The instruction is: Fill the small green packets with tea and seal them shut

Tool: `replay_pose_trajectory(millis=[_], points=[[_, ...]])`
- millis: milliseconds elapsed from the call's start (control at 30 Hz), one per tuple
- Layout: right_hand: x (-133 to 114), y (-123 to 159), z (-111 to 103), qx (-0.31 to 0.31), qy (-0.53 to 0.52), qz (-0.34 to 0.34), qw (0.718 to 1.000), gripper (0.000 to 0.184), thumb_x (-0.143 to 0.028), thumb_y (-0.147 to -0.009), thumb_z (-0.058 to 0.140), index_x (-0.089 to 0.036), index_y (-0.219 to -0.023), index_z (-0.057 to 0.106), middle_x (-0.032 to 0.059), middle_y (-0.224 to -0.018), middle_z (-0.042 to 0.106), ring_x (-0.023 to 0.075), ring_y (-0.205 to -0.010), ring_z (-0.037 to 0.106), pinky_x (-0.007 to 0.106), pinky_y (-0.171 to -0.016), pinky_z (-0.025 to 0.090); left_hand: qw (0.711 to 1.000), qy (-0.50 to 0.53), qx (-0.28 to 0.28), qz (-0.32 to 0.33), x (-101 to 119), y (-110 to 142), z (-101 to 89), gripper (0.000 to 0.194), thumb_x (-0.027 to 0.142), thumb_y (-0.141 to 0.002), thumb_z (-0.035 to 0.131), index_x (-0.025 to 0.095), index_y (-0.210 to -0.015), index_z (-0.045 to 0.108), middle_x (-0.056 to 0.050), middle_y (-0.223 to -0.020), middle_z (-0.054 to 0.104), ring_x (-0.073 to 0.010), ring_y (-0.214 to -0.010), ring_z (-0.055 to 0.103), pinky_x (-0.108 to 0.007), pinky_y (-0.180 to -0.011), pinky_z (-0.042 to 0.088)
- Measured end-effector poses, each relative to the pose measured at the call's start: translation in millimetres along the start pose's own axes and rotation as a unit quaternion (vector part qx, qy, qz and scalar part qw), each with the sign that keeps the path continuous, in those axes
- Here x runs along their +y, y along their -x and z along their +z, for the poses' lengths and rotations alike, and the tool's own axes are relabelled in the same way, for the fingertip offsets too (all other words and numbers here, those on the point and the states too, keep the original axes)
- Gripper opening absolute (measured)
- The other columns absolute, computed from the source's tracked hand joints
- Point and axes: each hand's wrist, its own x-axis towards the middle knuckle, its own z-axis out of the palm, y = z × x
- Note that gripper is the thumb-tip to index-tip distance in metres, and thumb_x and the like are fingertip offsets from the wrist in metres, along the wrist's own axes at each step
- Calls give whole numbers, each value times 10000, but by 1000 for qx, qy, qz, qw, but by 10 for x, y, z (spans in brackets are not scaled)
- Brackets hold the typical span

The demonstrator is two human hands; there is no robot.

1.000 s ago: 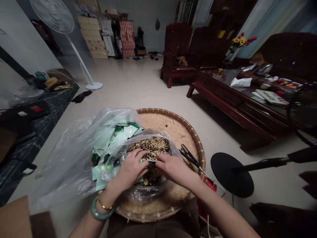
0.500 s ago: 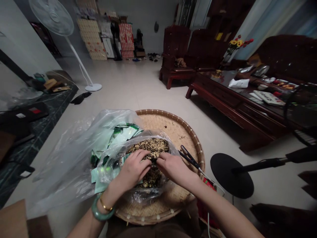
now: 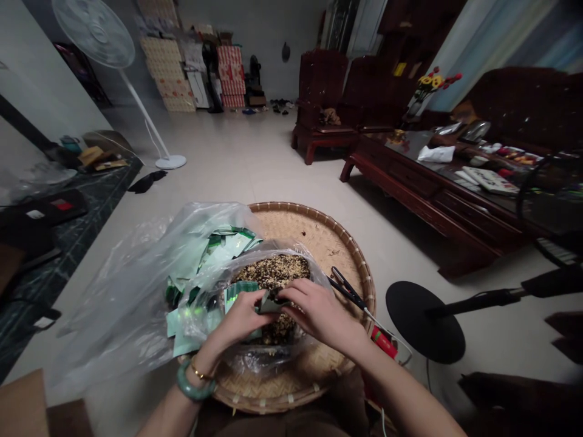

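Observation:
My left hand (image 3: 237,321) and my right hand (image 3: 321,312) meet above a clear plastic bag (image 3: 291,258) holding a brown and tan grainy mix (image 3: 273,271). Between their fingers is a small pale green foil sachet (image 3: 269,303), held by both hands. A second green sachet (image 3: 237,292) stands just behind my left fingers. A heap of similar sachets (image 3: 223,250) lies beyond the bag, partly inside a larger clear plastic bag (image 3: 136,291). The mix under my hands is hidden.
Everything rests on a round woven bamboo tray (image 3: 319,243), with black-handled scissors (image 3: 347,291) on its right side. A red object (image 3: 384,342) with a white cord sits by the rim. A round black stand base (image 3: 426,321) is to the right.
My fingers have risen off the grains and now pinch the small sachet, which shows more clearly between my hands. A green sachet stands up by my left hand. The view has shifted slightly.

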Motion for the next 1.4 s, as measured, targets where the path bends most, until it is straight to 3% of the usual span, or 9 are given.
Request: replay_pose_trajectory(millis=[100,333,667,733,867,1000,1067,1200,1400], points=[[0,-12,3,-14,-7,5,1000,269,-262,-911,535,-203,-1167,591,78,-1018,613,200,-943,534,321,-795,443,999,26,-11,-16,10,18,53,115,225,-695,673,131,-760,683,37,-669,619,-133,-637,535,-207,-585,383],[32,-82,43,-86,-20,4,996,151,-262,-894,569,-211,-945,701,55,-922,577,184,-880,505,290,-746,409,999,31,-35,-22,24,52,89,140,246,-680,690,121,-741,673,33,-651,591,-125,-622,498,-201,-580,358],[47,-118,40,-105,-114,25,988,200,-274,-899,562,-181,-794,704,61,-954,590,199,-975,510,326,-832,436,997,45,-47,-38,48,47,159,122,231,-653,682,132,-722,662,34,-644,604,-123,-610,497,-205,-568,366],[76,-115,70,-75,-169,35,982,153,-249,-890,575,-187,-841,706,57,-970,593,182,-963,530,320,-848,441,997,54,-40,-48,35,54,160,123,224,-638,693,135,-717,662,31,-652,614,-126,-619,508,-208,-576,379],[182,-68,205,43,-295,146,943,347,-253,-789,683,-200,-1127,626,26,-883,628,145,-783,572,273,-716,471,991,102,-18,-84,23,70,182,196,242,-605,722,132,-755,662,16,-692,642,-139,-639,540,-235,-604,419],[287,-38,410,51,-384,237,891,141,-281,-730,694,-142,-749,677,-24,-620,580,101,-579,502,209,-546,400,968,227,-9,-107,48,52,205,398,336,-589,750,129,-915,653,-13,-771,680,-157,-667,589,-266,-638,469],[313,-40,480,57,-402,252,879,197,-306,-707,697,-141,-617,639,-30,-573,562,90,-548,474,198,-512,369,961,252,23,-113,60,29,200,383,428,-651,703,132,-888,652,-17,-742,675,-154,-646,590,-257,-609,471],[320,-58,548,71,-427,266,861,276,-386,-665,717,-145,-573,619,-36,-524,543,80,-499,448,187,-458,342,968,201,110,-103,60,-8,190,372,501,-750,585,137,-728,661,-18,-651,643,-154,-621,567,-241,-568,456],[331,-74,691,83,-500,310,804,372,-498,-617,726,-157,-584,580,-51,-480,515,74,-404,437,186,-376,333,964,185,168,-92,11,4,264,345,473,-781,565,143,-728,651,-6,-646,643,-146,-602,572,-231,-558,451]])
